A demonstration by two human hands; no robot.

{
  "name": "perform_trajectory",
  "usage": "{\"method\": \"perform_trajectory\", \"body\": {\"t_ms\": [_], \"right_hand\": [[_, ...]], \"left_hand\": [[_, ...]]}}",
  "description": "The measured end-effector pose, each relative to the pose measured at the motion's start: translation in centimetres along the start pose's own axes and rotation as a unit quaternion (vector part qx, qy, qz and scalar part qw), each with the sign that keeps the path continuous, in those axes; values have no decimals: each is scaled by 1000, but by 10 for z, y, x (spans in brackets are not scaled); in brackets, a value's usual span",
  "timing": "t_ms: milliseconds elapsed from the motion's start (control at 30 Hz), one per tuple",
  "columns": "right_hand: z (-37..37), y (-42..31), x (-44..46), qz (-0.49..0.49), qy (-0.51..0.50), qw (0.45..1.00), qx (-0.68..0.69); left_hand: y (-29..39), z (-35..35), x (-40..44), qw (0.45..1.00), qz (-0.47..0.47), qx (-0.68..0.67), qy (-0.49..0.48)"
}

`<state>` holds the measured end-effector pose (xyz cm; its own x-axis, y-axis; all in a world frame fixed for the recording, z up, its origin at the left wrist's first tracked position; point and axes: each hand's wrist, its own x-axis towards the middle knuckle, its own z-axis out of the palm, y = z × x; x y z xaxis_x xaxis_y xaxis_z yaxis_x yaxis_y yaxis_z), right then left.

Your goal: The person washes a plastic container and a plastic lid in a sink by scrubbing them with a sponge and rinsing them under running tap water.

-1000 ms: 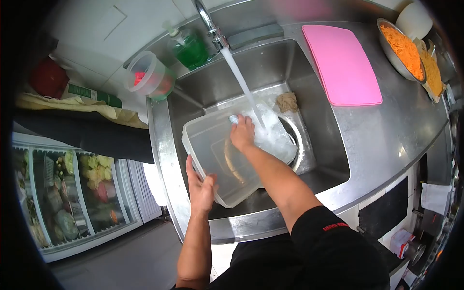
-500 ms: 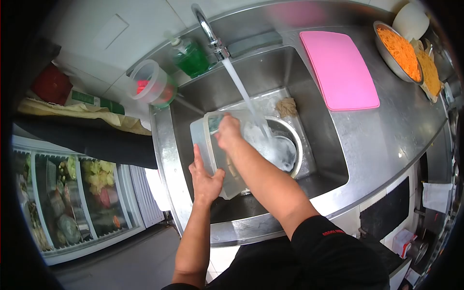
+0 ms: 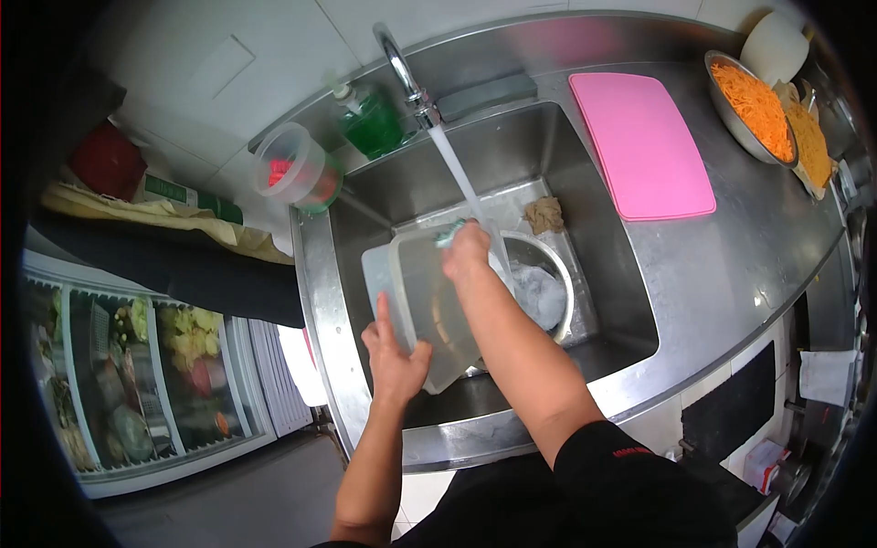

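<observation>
My left hand (image 3: 399,363) grips the lower left side of a translucent plastic container (image 3: 425,283), tilted over the sink (image 3: 621,320). A paler plastic edge (image 3: 376,274) shows along its left side; whether it is a second piece I cannot tell. In my right hand (image 3: 468,251) is a green scouring pad (image 3: 448,236), pressed against the upper part of the container, its fingers closed and slightly blurred. Water runs from the tap (image 3: 402,68) just behind the right hand. Beneath, a round metal bowl (image 3: 568,292) holds cloudy, sudsy water.
A brown clump (image 3: 544,215) lies in the sink. On the counter are a pink cutting board (image 3: 644,146) and a bowl of shredded orange food (image 3: 754,110). Green soap (image 3: 370,128) and a clear tub (image 3: 297,164) stand behind the sink. A glass-topped chiller (image 3: 155,384) is at left.
My right hand has moved right with the scouring pad, towards the container's far side. The container and my left hand sit slightly lower and farther right in view.
</observation>
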<state>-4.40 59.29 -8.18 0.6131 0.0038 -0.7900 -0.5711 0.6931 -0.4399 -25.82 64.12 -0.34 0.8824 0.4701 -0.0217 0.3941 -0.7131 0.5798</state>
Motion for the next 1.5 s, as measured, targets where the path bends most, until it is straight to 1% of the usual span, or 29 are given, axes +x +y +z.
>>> {"method": "perform_trajectory", "body": {"t_ms": [67,100,133,167,233,267,300,333,400,467,500,567,667,700,767,800,833,900,933,1000,1067,1167,1233,1267,1300,1333,1367,1433,1500], "right_hand": [[-26,2,24,-17,6,999,-50],[-38,9,33,-140,23,975,-172],[-50,16,42,-260,39,920,-290],[-59,16,43,-372,53,836,-399],[-83,8,42,-446,-55,757,-475],[-94,4,43,-478,-111,709,-507],[-102,6,49,-455,-151,675,-561],[-110,11,58,-429,-190,637,-612],[-120,9,61,-426,-247,521,-697],[-128,-8,41,-469,-276,367,-754],[-132,-15,39,-454,-311,305,-777],[-138,-30,40,-416,-372,175,-811],[-141,-46,51,-508,-225,203,-806],[-141,-42,55,-529,-196,278,-778],[-136,-33,58,-559,-131,423,-701],[-136,-25,56,-546,-92,480,-681],[-137,-14,46,-530,-55,535,-656],[-146,2,43,-465,-10,589,-660],[-156,16,57,-417,-1,591,-690],[-158,16,57,-356,-19,566,-744],[-147,-4,18,-324,-76,510,-793],[-129,6,-8,-256,-171,671,-674],[-117,21,-15,-306,-275,681,-606],[-105,23,-26,-234,-333,742,-532],[-95,24,-39,-156,-385,790,-451],[-87,20,-52,-74,-430,823,-363],[-84,14,-61,3,-415,863,-287],[-82,1,-79,156,-364,909,-128],[-94,-23,-88,173,-370,911,-54]], "left_hand": [[-7,-13,-8,1000,7,-20,17],[-8,-21,-11,999,3,-38,19],[-11,-27,-13,998,-1,-59,24],[-16,-31,-14,995,11,-99,29],[-11,-44,-15,980,-35,-193,18],[-7,-50,-15,969,-58,-239,14],[-4,-55,-14,971,-67,-227,18],[0,-57,-12,971,-56,-233,21],[6,-61,-9,969,-37,-244,29],[11,-64,-1,982,-33,-179,47],[12,-65,1,987,-29,-147,55],[14,-70,3,992,-14,-119,33],[14,-71,2,995,2,-99,22],[14,-72,0,995,6,-94,21],[17,-67,0,990,11,-136,40],[19,-64,1,986,14,-157,51],[22,-62,2,988,21,-142,54],[30,-58,5,991,34,-112,60],[32,-59,5,995,22,-86,55],[36,-59,7,998,-1,-37,45],[31,-60,9,998,-1,-34,53],[26,-53,15,997,5,-35,72],[23,-40,19,995,23,-34,87],[18,-29,22,994,38,-31,95],[17,-21,24,993,52,-27,103],[20,-14,23,993,60,-14,100],[24,-6,19,993,69,-1,96],[42,-5,16,994,79,1,77],[41,2,25,989,116,-79,49]]}}
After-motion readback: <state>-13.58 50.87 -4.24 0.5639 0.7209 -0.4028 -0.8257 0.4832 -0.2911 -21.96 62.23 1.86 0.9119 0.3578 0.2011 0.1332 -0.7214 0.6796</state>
